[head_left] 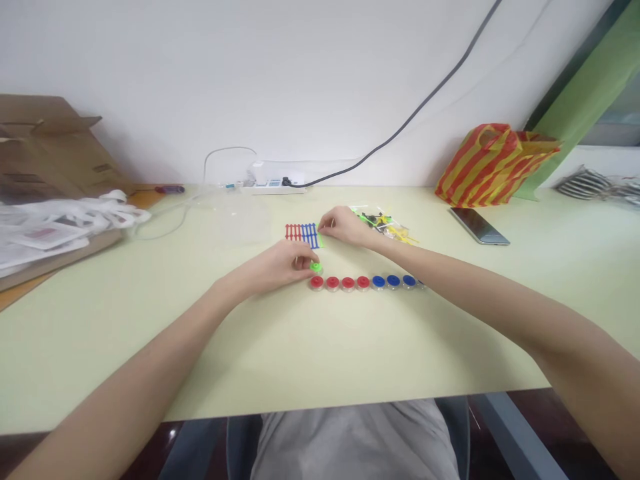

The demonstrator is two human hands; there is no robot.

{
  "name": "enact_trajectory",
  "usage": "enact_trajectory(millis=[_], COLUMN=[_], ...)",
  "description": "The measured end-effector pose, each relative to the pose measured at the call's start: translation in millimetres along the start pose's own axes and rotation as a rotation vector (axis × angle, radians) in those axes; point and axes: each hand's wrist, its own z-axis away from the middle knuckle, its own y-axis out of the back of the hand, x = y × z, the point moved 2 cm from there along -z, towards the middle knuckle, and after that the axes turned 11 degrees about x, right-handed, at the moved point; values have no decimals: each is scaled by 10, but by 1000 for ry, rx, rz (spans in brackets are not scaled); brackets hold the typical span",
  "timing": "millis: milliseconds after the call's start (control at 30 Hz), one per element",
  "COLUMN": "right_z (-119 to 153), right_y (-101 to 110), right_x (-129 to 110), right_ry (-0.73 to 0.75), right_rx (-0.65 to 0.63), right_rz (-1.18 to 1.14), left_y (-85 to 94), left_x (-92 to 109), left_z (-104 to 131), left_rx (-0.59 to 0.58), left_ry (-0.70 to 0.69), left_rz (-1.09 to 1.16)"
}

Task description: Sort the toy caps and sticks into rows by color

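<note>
My left hand (295,261) is closed on a small round piece with a green top (316,267), just behind the left end of a row of similar pieces. The row has several red-topped pieces (347,283) on the left and several blue-topped pieces (393,281) on the right; my right forearm covers its right end. My right hand (337,225) pinches at the right edge of a block of small sticks, where a green stick (321,240) shows. Red sticks (294,232) and blue sticks (309,235) lie side by side there. What its fingertips hold is too small to tell.
Behind my right hand lies a pile of mixed yellow, black, green and white parts (383,223). A phone (479,226) and a striped bag (493,167) are at the right. A power strip (275,188) sits by the wall, with a cardboard box (55,150) and white bags (60,223) at the left.
</note>
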Motion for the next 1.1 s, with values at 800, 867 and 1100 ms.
enact_trajectory(millis=[800,867,1100], right_z=[17,15,15], right_y=[11,13,3], right_x=[29,32,24], right_ry=[1,-1,-3], right_rx=[5,2,-3], right_rz=[-13,-14,-19], left_y=[-16,-14,-15], left_x=[-26,-23,-21], left_z=[-1,-1,-4], left_rx=[19,19,24], left_ry=[-1,-2,-4], left_rz=[4,7,11])
